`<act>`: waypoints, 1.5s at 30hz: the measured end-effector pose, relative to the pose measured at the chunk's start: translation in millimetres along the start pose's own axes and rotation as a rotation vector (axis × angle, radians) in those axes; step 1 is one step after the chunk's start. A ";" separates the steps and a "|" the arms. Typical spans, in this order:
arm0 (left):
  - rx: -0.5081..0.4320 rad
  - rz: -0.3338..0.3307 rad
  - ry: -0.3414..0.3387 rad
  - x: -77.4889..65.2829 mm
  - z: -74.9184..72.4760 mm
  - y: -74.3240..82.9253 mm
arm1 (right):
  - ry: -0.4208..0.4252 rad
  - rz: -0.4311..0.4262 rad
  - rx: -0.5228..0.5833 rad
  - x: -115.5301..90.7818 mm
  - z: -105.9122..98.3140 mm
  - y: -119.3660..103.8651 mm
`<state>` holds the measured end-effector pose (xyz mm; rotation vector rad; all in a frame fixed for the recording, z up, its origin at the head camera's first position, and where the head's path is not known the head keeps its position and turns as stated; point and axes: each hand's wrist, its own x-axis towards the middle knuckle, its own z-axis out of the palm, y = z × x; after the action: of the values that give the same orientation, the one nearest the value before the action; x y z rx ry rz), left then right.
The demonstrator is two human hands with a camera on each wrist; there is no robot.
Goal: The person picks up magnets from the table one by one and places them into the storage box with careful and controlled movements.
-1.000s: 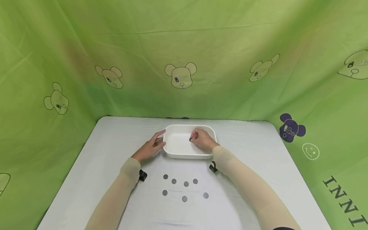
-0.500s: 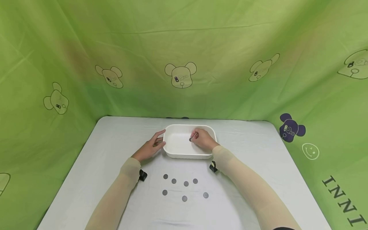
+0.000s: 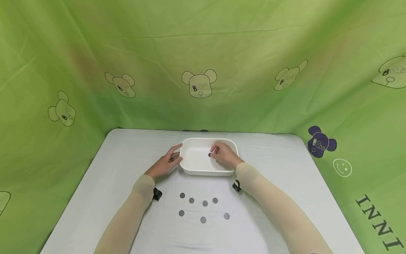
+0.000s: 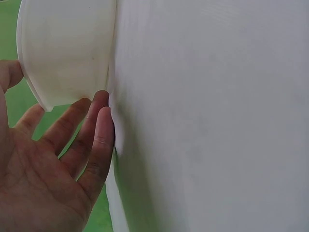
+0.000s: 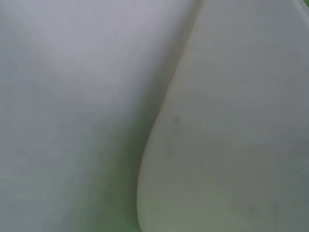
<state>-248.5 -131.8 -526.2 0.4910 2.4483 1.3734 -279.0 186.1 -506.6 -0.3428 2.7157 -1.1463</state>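
Note:
A white rectangular basin [image 3: 196, 173] stands toward the back of the table. My left hand [image 3: 165, 163] rests its fairly straight, spread fingers against the basin's left end; the left wrist view has the fingertips [image 4: 100, 96] right at its outer wall. Reaching in over the right side, my right hand [image 3: 223, 154] pinches a small dark round disc [image 3: 209, 155] between thumb and fingertips, low inside the basin. Several similar flat grey discs [image 3: 205, 203] lie on the table in front. The right wrist view shows only the basin's outer wall [image 5: 231, 116], with the hand hidden behind it.
A white cloth covers the table [image 3: 272, 151]. Green curtains [image 3: 203, 113] with printed bear heads enclose its back and sides. A black wrist mount [image 3: 157, 194] hangs under the left forearm, and another black mount [image 3: 236, 185] under the right.
The right hand stays almost in place inside the basin, with the disc showing slightly more past its fingertips. The left hand, basin and discs on the table have not visibly moved.

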 end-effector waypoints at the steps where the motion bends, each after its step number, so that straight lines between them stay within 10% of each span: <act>1: 0.001 -0.001 -0.001 0.0 -0.1 -0.4 | 0.001 -0.002 0.003 -1.7 -0.7 -0.6; 45: -0.028 -0.016 -0.019 -4.0 -1.7 1.4 | 0.109 -0.391 -0.012 -114.1 -13.8 -0.5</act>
<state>-245.4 -134.1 -523.8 0.4742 2.4093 1.3881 -173.0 226.7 -488.7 -0.8688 2.8294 -1.2717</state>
